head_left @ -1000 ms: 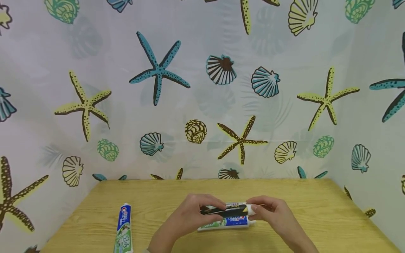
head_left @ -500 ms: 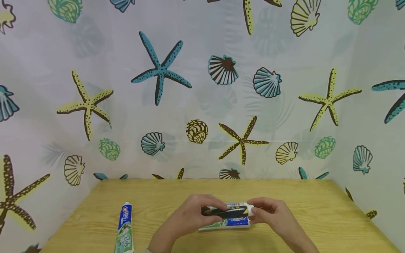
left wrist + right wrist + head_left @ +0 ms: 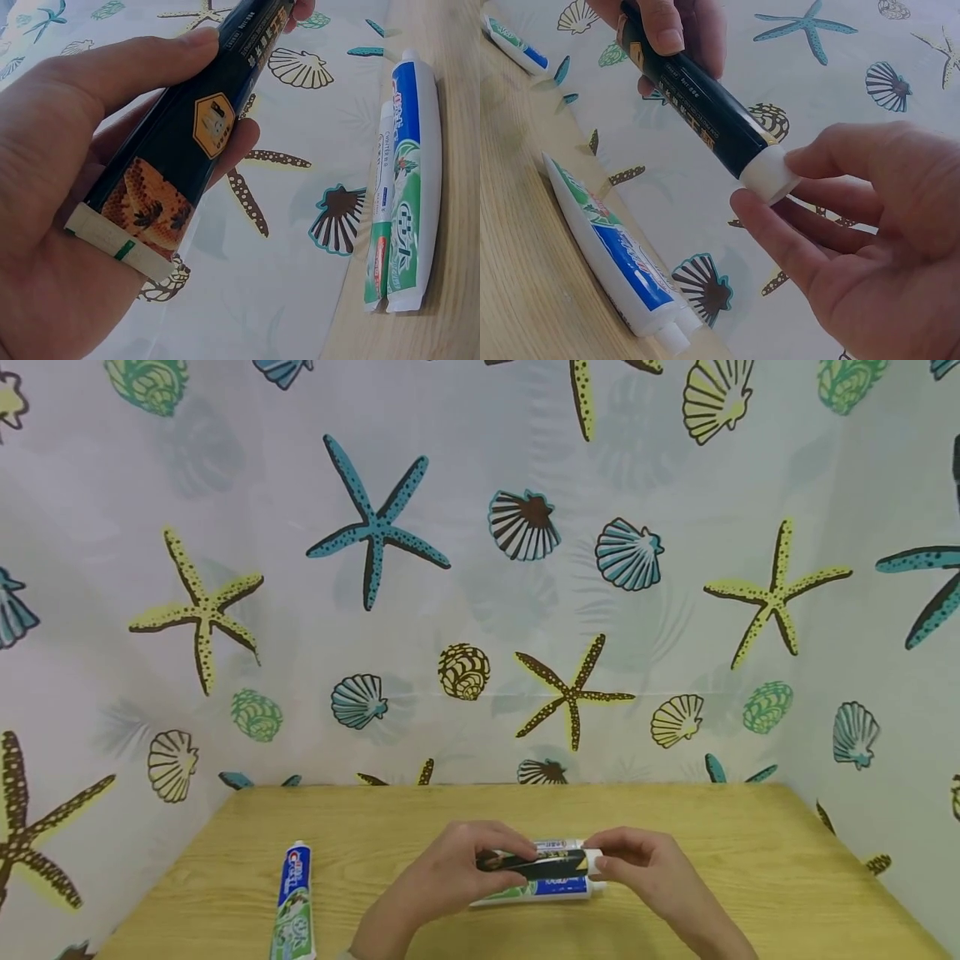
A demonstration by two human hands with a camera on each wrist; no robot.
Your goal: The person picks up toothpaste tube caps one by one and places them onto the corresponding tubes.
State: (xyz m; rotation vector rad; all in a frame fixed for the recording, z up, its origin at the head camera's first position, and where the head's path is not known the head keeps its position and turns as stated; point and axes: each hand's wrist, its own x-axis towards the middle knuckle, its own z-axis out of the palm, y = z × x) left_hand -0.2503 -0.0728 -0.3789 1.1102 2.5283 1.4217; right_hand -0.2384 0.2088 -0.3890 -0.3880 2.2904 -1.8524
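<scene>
My left hand grips the body of a black toothpaste tube, its thumb lying on the printed front. A honeycomb picture and an orange hexagon badge show near the flat crimped end in the left wrist view. At the tube's other end, my right hand pinches the white cap between thumb and fingers. The cap sits against the tube's shoulder. Held nearly level, the tube overlaps a blue, green and white toothpaste tube on the table behind it. Beside that lies a slimmer white and green tube.
Another blue and green toothpaste tube lies on the left of the wooden table, its cap toward the back. A white curtain printed with starfish and shells stands along the back and both sides.
The right fingers have shifted a little around the white cap, and the black tube sits slightly lower than a second ago. Left hand and the tubes on the table stay put.
</scene>
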